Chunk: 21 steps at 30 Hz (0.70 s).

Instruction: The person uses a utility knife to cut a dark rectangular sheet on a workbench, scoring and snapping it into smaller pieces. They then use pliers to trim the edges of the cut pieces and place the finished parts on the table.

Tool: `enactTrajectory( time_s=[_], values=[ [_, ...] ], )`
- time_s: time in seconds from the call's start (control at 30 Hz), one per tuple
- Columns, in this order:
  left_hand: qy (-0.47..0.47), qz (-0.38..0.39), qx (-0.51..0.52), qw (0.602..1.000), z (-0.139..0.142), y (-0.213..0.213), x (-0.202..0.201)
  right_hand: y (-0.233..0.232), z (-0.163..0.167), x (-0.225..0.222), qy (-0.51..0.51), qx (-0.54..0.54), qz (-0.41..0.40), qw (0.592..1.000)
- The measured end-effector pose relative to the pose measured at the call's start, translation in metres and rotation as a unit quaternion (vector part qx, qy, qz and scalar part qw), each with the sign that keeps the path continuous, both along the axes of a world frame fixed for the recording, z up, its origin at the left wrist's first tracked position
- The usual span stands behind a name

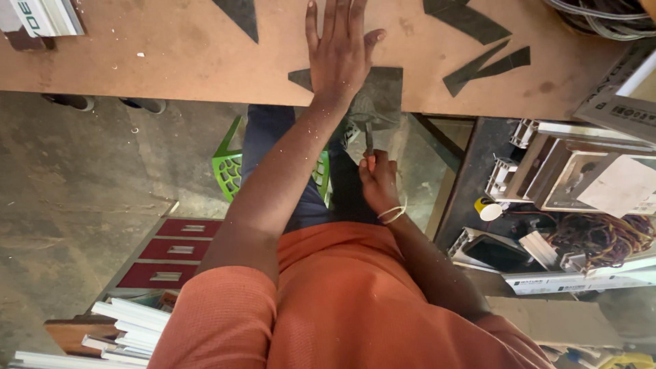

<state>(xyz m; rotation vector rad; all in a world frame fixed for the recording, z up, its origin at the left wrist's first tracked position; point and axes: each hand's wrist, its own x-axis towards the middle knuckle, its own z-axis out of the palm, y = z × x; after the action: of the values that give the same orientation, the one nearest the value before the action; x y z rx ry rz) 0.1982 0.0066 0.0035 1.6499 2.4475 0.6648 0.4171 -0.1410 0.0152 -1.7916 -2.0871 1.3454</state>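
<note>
Soft even daylight, no glare; faint shadow under workbench [171, 61] edge; slight wide-angle stretch at corners; focus sharp.

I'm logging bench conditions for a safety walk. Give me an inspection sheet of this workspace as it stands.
Surface: brown fibreboard workbench, dusty, with pale specks.
Job's things: dark grey flat sheet overhanging the bench's near edge; small metal-tipped hand tool at the sheet's edge, kind unclear.
Clutter: dark grey offcut strips on the bench; white profile pieces at the far left corner.
Grippers: left hand flat on the sheet, fingers spread; right hand closed on the tool below the bench edge.
Cables: grey cable bundle at the top right; tangled wires on the right.
Surroundings: concrete floor; green plastic chair; stacked white profiles.
</note>
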Motion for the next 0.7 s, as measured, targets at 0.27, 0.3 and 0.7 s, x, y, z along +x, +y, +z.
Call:
enactTrajectory(
  time_s=[0.27,0.3,0.7],
  values=[
    [-0.007,-0.135,0.011,0.991,0.002,-0.005,-0.005,0.002,-0.003,-0.009,0.163,-0.131,-0.109,0.972],
    [-0.006,-0.168,0.002,0.986,0.001,-0.004,-0.003,0.001,-0.004,-0.01,0.173,-0.154,-0.124,0.965],
    [0.058,-0.393,0.049,0.916,0.002,0.02,-0.018,-0.012,-0.018,-0.013,0.138,-0.04,-0.114,0.983]
  ],
)
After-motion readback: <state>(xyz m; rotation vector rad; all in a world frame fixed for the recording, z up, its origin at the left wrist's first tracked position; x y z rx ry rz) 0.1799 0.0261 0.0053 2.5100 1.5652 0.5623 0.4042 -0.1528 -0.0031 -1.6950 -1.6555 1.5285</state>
